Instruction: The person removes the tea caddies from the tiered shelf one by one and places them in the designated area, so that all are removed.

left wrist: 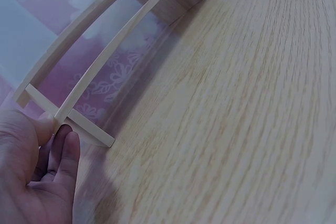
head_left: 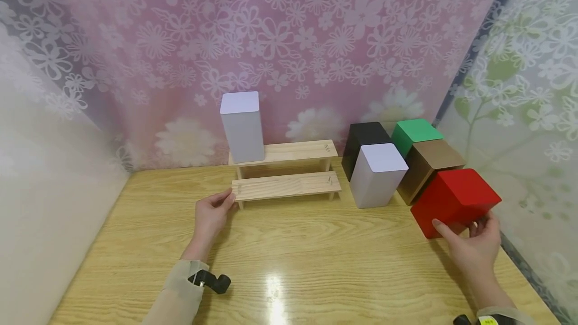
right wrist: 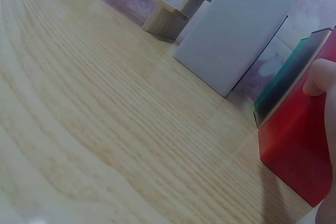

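A two-step wooden stand (head_left: 284, 186) sits by the back curtain. My left hand (head_left: 212, 214) pinches the left end of its lower step between thumb and fingers; the left wrist view shows the thumb (left wrist: 46, 129) at the board's end. On the upper step, at its left, a tall white box (head_left: 244, 134) stands upright. Far to the right, my right hand (head_left: 476, 245) grips the near lower part of a red box (head_left: 467, 187). Its thumb (right wrist: 318, 77) lies against a red face. Whether the red box touches the table is hard to tell.
Left of the red box stands another white box (head_left: 379, 177), with a black box (head_left: 366, 137) behind it. A brown box (head_left: 426, 164) and a green box (head_left: 415, 132) are behind the red one. Curtains hang along the back and right of the wood-grain table (head_left: 316, 265).
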